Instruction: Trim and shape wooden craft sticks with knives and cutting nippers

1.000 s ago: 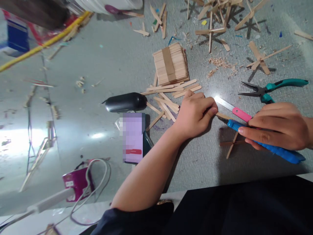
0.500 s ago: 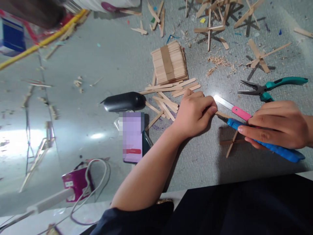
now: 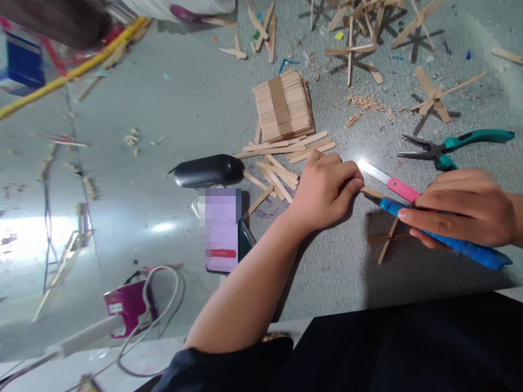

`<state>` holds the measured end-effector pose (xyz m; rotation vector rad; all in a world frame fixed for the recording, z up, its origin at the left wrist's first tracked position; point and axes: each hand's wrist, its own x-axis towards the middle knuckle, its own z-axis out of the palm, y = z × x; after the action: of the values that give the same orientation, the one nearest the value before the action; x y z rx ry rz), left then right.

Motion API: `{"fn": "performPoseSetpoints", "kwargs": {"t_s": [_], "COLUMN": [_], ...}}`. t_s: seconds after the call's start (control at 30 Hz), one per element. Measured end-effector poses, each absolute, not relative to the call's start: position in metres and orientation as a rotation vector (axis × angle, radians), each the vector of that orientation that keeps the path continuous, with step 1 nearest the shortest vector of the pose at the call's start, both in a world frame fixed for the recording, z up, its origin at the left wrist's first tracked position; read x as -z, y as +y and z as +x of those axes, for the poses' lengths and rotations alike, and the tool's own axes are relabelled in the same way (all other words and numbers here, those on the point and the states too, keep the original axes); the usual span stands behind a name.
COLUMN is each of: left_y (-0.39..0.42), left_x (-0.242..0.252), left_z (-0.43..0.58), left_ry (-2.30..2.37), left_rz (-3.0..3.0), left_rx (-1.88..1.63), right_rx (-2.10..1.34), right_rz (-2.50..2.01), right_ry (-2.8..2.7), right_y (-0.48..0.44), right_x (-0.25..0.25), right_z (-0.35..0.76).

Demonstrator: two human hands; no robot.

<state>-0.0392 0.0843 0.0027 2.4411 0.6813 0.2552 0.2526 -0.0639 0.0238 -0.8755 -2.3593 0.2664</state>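
Note:
My left hand (image 3: pixel 327 188) is closed with its fingertips on a wooden craft stick (image 3: pixel 372 192), pressing it against the table; most of the stick is hidden by the hand. In my right hand (image 3: pixel 466 209) is a blue craft knife (image 3: pixel 390 206), its thumb slide near the front and its dark blade tip against the stick. A pink-handled tool with a shiny flat blade (image 3: pixel 402 188) lies just above the knife, its rear end hidden by my right fingers. Below the knife, in shadow, stands a crossed-stick piece (image 3: pixel 389 238).
Above my left hand lie a banded bundle of craft sticks (image 3: pixel 281 106) and loose sticks (image 3: pixel 278 174). Green-handled pliers (image 3: pixel 439 149) rest beyond my right hand. Several crossed-stick pieces (image 3: pixel 433 98) stand farther back, near wood shavings (image 3: pixel 365 102). A phone (image 3: pixel 223 231) and black case (image 3: pixel 209 170) are left.
Both hands keep nearly the same place and grip on the stick and the craft knife. The back end of the knife has shifted very slightly to the right.

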Motion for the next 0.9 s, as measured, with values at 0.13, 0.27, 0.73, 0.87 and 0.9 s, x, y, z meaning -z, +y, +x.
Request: {"fn": "performPoseSetpoints", "kwargs": {"t_s": [0.13,0.27,0.73,0.87,0.9], "left_y": [0.0850,0.0850,0.0855,0.0861,0.0863], "left_x": [-0.0021,-0.0023,-0.0033,-0.0039,-0.0041], "left_z": [-0.0393,-0.0389,-0.0394,-0.0387,-0.0384], "left_ry": [0.675,0.683,0.684,0.680,0.678], "left_rz": [2.443,2.440,2.461,2.473,2.475], "left_rx": [-0.270,-0.265,-0.212,-0.183,-0.175], "right_rx": [-0.247,-0.251,-0.238,-0.190,-0.183], "right_rz": [-0.847,-0.848,-0.863,-0.856,-0.858], "right_ry": [-2.363,-2.363,-2.374,-2.393,-2.386], "right_y": [-0.0628,-0.0633,-0.0619,-0.0622,-0.0622], "right_x": [-0.0242,-0.0230,-0.0251,-0.0260,-0.0263], "right_z": [0.2525,0.2516,0.2485,0.2478,0.2472]}}
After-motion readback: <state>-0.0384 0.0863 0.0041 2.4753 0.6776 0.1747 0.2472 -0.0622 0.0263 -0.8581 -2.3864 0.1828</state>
